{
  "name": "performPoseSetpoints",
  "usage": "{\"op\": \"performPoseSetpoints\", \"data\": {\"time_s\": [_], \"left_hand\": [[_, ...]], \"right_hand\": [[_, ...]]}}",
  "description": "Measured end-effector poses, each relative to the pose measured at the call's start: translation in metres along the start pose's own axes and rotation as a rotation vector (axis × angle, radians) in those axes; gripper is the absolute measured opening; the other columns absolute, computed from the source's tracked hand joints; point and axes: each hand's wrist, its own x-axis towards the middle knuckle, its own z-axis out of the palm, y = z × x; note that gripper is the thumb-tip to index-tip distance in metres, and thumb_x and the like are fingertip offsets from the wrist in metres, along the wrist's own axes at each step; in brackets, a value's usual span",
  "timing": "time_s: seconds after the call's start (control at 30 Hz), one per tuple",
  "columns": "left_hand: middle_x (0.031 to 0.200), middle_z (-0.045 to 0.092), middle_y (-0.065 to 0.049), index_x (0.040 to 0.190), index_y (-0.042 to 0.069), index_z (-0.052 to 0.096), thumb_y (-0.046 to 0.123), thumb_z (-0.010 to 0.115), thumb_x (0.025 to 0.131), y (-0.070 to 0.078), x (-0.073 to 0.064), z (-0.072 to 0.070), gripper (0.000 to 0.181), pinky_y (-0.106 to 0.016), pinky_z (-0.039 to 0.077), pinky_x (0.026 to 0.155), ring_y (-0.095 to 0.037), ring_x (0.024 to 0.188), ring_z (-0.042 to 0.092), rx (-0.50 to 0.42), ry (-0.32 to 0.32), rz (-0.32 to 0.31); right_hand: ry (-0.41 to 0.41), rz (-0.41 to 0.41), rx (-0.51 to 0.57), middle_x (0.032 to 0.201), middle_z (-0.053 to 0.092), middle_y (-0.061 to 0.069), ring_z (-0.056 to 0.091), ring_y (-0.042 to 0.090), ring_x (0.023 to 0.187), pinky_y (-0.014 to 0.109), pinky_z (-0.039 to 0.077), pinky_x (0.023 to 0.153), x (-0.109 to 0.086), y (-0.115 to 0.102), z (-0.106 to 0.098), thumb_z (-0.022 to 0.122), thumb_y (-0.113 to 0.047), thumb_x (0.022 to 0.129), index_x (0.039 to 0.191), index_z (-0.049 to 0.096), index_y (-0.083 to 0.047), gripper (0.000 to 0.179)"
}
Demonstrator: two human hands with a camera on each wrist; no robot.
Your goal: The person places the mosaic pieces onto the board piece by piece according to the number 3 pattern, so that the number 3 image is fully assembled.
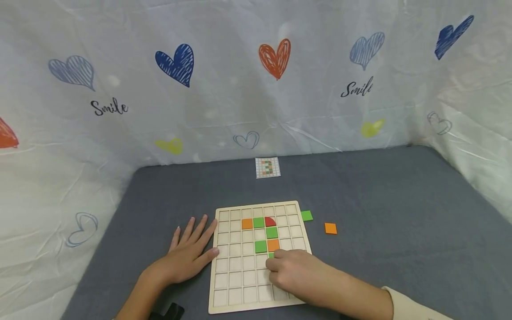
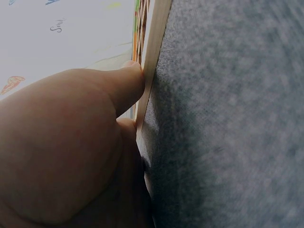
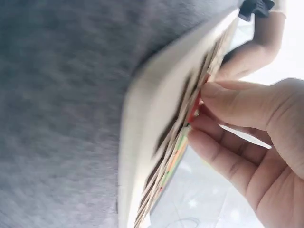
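Observation:
A pale wooden grid board point(image 1: 240, 278) lies on the dark grey cloth. Flat on it are orange, green and red tiles, among them a red quarter-round tile point(image 1: 270, 221), a green tile point(image 1: 260, 246) and an orange tile point(image 1: 273, 245). My left hand point(image 1: 186, 258) is spread on the cloth, fingertips and thumb touching the board's left edge. Over the lower right of the grid, my right hand point(image 1: 298, 273) pinches a red tile point(image 3: 194, 107) against the board, between thumb and fingers in the right wrist view. In the head view that tile is hidden.
A small printed grid card point(image 1: 268, 167) with a coloured pattern lies at the back. Right of the board are a loose orange tile point(image 1: 330, 228) and a loose green tile point(image 1: 306, 215) by its edge. A black object point(image 1: 174, 311) shows near my left wrist. White curtain point(image 1: 224, 102) surrounds the table.

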Motion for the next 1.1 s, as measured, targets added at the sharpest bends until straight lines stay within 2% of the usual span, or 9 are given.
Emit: {"op": "performPoseSetpoints", "data": {"time_s": [0.3,0.57,0.73,0.9,1.1], "left_hand": [[0.167,0.005,-0.008,0.163,0.024,0.016,0.063,0.040,0.102,0.000,-0.001,-0.002,0.077,-0.066,-0.010,0.111,-0.036,0.151,-0.009,-0.003,0.005,0.000],[0.167,0.004,-0.008,0.163,0.024,0.015,0.064,0.039,0.102,0.000,-0.001,0.000,0.077,-0.066,-0.010,0.111,-0.037,0.151,-0.008,-0.004,0.001,0.009],[0.167,0.005,-0.008,0.163,0.024,0.016,0.065,0.039,0.102,0.000,-0.001,0.000,0.077,-0.066,-0.009,0.111,-0.037,0.151,-0.008,-0.005,0.009,0.004],[0.167,0.005,-0.009,0.163,0.024,0.016,0.065,0.038,0.101,0.000,-0.002,-0.001,0.078,-0.066,-0.010,0.111,-0.037,0.151,-0.008,-0.002,0.004,0.002],[0.167,0.003,-0.008,0.163,0.025,0.014,0.063,0.039,0.102,0.000,-0.001,-0.001,0.076,-0.065,-0.010,0.111,-0.036,0.151,-0.009,-0.013,-0.005,0.009]], "right_hand": [[0.049,0.015,-0.002,0.075,0.051,-0.010,0.044,0.003,0.065,0.016,0.039,0.054,-0.001,0.000,0.002,0.082,-0.005,0.074,0.071,0.066,-0.022,0.023],[0.084,0.023,0.129,0.098,0.067,-0.010,0.057,0.007,0.083,0.017,0.048,0.074,-0.018,0.001,-0.003,0.078,-0.008,0.084,0.094,0.074,-0.018,0.015],[0.069,0.032,0.192,0.113,0.070,-0.007,0.061,0.008,0.097,0.020,0.050,0.085,-0.028,0.002,-0.005,0.073,-0.010,0.089,0.108,0.074,-0.016,0.020],[0.063,0.030,0.198,0.120,0.068,-0.005,0.061,0.010,0.104,0.023,0.049,0.092,-0.032,0.001,-0.006,0.072,-0.009,0.089,0.113,0.074,-0.016,0.025],[0.029,0.038,0.284,0.122,0.068,-0.005,0.062,0.009,0.110,0.024,0.048,0.096,-0.034,0.006,-0.008,0.071,-0.002,0.086,0.113,0.074,-0.014,0.030]]}}
